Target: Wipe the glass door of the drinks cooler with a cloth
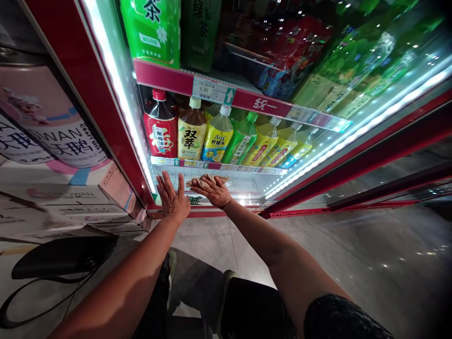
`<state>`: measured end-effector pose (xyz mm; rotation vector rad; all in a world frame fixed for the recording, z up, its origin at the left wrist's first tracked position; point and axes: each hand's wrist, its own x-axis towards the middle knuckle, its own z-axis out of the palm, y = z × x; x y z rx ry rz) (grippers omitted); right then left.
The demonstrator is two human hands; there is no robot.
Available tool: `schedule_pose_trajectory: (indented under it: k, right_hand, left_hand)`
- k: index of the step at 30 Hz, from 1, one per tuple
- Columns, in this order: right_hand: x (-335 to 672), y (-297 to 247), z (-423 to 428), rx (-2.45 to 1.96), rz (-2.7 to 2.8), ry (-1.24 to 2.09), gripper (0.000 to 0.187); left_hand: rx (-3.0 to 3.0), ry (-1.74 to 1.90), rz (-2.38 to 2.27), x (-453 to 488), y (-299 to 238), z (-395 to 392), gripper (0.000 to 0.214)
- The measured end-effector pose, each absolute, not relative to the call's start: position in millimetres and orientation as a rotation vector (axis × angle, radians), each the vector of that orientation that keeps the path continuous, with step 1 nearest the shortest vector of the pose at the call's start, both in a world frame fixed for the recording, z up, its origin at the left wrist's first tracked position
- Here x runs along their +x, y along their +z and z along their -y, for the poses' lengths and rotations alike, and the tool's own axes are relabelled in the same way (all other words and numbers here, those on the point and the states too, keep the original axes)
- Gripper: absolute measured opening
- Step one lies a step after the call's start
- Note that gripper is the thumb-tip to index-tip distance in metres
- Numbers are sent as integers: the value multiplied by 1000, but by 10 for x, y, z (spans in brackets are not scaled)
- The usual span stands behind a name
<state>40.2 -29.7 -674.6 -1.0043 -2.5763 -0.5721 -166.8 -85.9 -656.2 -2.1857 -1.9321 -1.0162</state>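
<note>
My left hand [173, 197] lies against the lower part of the cooler's glass door with fingers spread, holding nothing. To its right, my right hand [213, 189] presses a crumpled brown cloth [223, 179] flat on the same glass. Part of the cloth is hidden under my fingers. Just above both hands, behind the glass, stands a row of bottled drinks: a red-labelled bottle [160, 127], a cream-labelled bottle [191, 129], a yellow lemon bottle [217, 134], a green bottle [240, 137] and several more yellow ones.
Higher up, a shelf edge [261, 104] carries price labels and large green bottles [151, 35]. Stacked drink cartons [67, 193] stand close on the left. A black bag [63, 256] with a strap lies below them. Grey tiled floor [318, 254] extends to the right.
</note>
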Motion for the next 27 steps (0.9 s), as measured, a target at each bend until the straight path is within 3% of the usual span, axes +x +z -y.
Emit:
schedule_pose_trajectory:
  k: [7, 16, 27]
  right_hand:
    - [683, -6836, 288, -1166, 2328, -687, 55]
    - [988, -6900, 306, -1104, 2405, -676, 59]
    - [1250, -7169, 369, -1177, 2260, -720, 51]
  left_hand:
    - [-2236, -1021, 1952, -1587, -6542, 834, 96]
    - [-2287, -971, 1795, -1543, -6653, 803, 87]
    - [-2287, -942, 1835, -1378, -6694, 753, 87]
